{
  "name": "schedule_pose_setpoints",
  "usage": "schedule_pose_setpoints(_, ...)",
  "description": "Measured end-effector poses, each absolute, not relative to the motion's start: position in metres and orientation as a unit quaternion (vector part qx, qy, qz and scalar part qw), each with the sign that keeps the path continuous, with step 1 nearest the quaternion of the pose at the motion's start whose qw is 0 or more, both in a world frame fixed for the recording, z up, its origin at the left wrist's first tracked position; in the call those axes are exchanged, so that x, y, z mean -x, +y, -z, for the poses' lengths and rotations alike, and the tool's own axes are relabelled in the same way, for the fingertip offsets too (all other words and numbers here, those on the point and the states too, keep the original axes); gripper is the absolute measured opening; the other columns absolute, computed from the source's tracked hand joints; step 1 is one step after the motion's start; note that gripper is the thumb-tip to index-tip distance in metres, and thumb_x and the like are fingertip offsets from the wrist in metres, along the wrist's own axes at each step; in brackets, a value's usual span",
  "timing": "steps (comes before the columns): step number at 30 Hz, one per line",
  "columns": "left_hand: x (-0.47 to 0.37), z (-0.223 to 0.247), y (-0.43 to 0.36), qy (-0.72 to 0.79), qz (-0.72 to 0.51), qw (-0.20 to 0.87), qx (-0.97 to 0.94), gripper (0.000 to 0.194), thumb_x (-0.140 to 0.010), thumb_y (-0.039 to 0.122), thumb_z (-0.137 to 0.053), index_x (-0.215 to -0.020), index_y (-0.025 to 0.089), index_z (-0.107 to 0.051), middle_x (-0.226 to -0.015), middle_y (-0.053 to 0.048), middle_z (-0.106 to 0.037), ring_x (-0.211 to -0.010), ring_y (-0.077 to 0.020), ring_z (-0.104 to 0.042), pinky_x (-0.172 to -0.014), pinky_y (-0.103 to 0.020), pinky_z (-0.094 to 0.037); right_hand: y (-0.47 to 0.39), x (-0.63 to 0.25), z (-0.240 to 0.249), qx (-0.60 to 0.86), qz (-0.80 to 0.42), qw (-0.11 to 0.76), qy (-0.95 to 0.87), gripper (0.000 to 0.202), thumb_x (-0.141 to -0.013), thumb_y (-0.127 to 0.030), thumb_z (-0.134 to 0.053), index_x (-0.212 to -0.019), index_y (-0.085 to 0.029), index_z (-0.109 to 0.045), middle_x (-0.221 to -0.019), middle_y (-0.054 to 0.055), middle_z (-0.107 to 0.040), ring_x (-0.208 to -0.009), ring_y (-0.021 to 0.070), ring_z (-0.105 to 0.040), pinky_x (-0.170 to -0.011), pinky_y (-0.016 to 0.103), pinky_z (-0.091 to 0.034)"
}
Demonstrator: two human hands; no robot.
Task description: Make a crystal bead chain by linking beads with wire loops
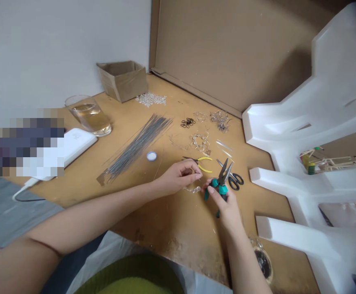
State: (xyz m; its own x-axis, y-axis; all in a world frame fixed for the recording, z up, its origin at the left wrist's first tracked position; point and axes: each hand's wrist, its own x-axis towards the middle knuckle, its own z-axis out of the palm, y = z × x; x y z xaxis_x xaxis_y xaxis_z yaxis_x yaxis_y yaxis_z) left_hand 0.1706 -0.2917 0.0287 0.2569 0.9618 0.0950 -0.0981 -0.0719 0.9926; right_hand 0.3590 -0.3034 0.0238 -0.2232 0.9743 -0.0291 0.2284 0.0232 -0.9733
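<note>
My right hand point(223, 201) is closed round green-handled pliers point(220, 185), whose jaws point away from me and stand slightly apart. To its left, my left hand point(180, 176) has its thumb and fingers pinched together over a thin wire. A short string of clear beads point(193, 190) hangs just below those fingertips, between both hands. Yellow-handled pliers point(205, 164) lie behind my left hand. Black-handled scissors point(235, 181) rest just beyond the right hand. A ring of beaded wire point(200, 142) lies farther back on the table.
A bundle of grey wires point(139, 145), a small white-filled cap point(151, 156), clear beads point(151, 99), black loops point(188, 123) and a cardboard box point(124, 81) are on the table point(165, 220). A glass point(89, 116) and power bank point(76, 149) stand left; white foam point(275, 179) borders the right.
</note>
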Motion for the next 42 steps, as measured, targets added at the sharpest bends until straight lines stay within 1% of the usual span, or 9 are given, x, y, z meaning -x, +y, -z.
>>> schedule_pose_setpoints(4, -0.166, -0.029, -0.288, 0.415, -0.457, 0.563, -0.549, 0.028, -0.076, 0.041, -0.060, -0.081, 0.014, -0.057, -0.060, 0.003, -0.049, -0.052, -0.0059, -0.041, -0.049, -0.019, -0.033, -0.294, -0.373, -0.027, 0.552, -0.371, 0.306, -0.681, 0.030, -0.076, -0.039, -0.062, -0.100, -0.022, -0.061, -0.092, 0.005, -0.065, -0.083, 0.0213, -0.058, -0.079, 0.033, -0.043)
schedule_pose_setpoints(7, -0.162, -0.030, -0.285, 0.426, -0.471, 0.535, -0.557, 0.026, -0.077, 0.039, -0.060, -0.078, 0.013, -0.057, -0.062, 0.002, -0.050, -0.054, -0.0062, -0.042, -0.052, -0.019, -0.033, -0.289, -0.380, -0.029, 0.548, -0.323, 0.246, -0.731, 0.031, -0.074, -0.038, -0.063, -0.102, -0.023, -0.063, -0.094, 0.005, -0.066, -0.083, 0.0226, -0.059, -0.079, 0.034, -0.042)
schedule_pose_setpoints(11, -0.157, -0.033, -0.283, 0.446, -0.475, 0.515, -0.557, 0.025, -0.078, 0.037, -0.059, -0.079, 0.013, -0.057, -0.064, 0.002, -0.052, -0.056, -0.0063, -0.043, -0.053, -0.019, -0.033, -0.288, -0.384, -0.030, 0.524, -0.348, 0.166, -0.760, 0.027, -0.075, -0.036, -0.062, -0.098, -0.023, -0.065, -0.088, 0.003, -0.067, -0.077, 0.0203, -0.059, -0.073, 0.031, -0.043)
schedule_pose_setpoints(14, -0.155, -0.034, -0.281, 0.461, -0.477, 0.506, -0.552, 0.023, -0.077, 0.035, -0.060, -0.078, 0.013, -0.058, -0.066, 0.001, -0.054, -0.057, -0.0062, -0.043, -0.054, -0.020, -0.033, -0.289, -0.385, -0.030, 0.519, -0.387, 0.130, -0.751, 0.024, -0.074, -0.037, -0.062, -0.093, -0.023, -0.067, -0.080, 0.001, -0.067, -0.070, 0.0184, -0.057, -0.065, 0.029, -0.043)
schedule_pose_setpoints(19, -0.155, -0.034, -0.279, 0.465, -0.477, 0.512, -0.543, 0.019, -0.074, 0.031, -0.062, -0.072, 0.012, -0.058, -0.063, 0.002, -0.054, -0.057, -0.0062, -0.044, -0.056, -0.020, -0.034, -0.288, -0.387, -0.028, 0.505, -0.453, 0.119, -0.725, 0.018, -0.074, -0.035, -0.063, -0.083, -0.021, -0.069, -0.076, 0.001, -0.067, -0.069, 0.0178, -0.058, -0.064, 0.029, -0.044)
schedule_pose_setpoints(23, -0.154, -0.034, -0.278, 0.472, -0.468, 0.515, -0.541, 0.015, -0.072, 0.027, -0.063, -0.070, 0.012, -0.058, -0.063, 0.002, -0.054, -0.058, -0.0064, -0.045, -0.057, -0.021, -0.034, -0.288, -0.388, -0.026, 0.484, -0.502, 0.100, -0.710, 0.015, -0.072, -0.033, -0.064, -0.080, -0.021, -0.069, -0.078, 0.002, -0.067, -0.068, 0.0173, -0.058, -0.062, 0.029, -0.045)
schedule_pose_setpoints(28, -0.154, -0.034, -0.277, 0.471, -0.460, 0.535, -0.529, 0.013, -0.071, 0.024, -0.063, -0.069, 0.012, -0.058, -0.062, 0.003, -0.054, -0.058, -0.0064, -0.046, -0.059, -0.022, -0.036, -0.289, -0.387, -0.026, 0.472, -0.534, 0.126, -0.690, 0.011, -0.069, -0.031, -0.067, -0.071, -0.021, -0.069, -0.073, 0.001, -0.067, -0.065, 0.0169, -0.057, -0.061, 0.030, -0.045)
schedule_pose_setpoints(34, -0.155, -0.032, -0.277, 0.467, -0.457, 0.541, -0.529, 0.013, -0.071, 0.024, -0.062, -0.071, 0.012, -0.058, -0.065, 0.002, -0.056, -0.061, -0.0076, -0.049, -0.062, -0.023, -0.037, -0.290, -0.386, -0.026, 0.492, -0.523, 0.090, -0.690, 0.010, -0.071, -0.031, -0.065, -0.073, -0.021, -0.067, -0.072, 0.001, -0.066, -0.066, 0.0170, -0.058, -0.063, 0.031, -0.045)
schedule_pose_setpoints(42, -0.155, -0.032, -0.277, 0.473, -0.447, 0.536, -0.537, 0.012, -0.071, 0.024, -0.061, -0.069, 0.012, -0.057, -0.063, 0.002, -0.055, -0.061, -0.0072, -0.049, -0.062, -0.022, -0.037, -0.291, -0.383, -0.026, 0.494, -0.540, 0.086, -0.676, 0.013, -0.073, -0.030, -0.062, -0.077, -0.018, -0.067, -0.072, 0.003, -0.065, -0.064, 0.0163, -0.057, -0.062, 0.030, -0.046)
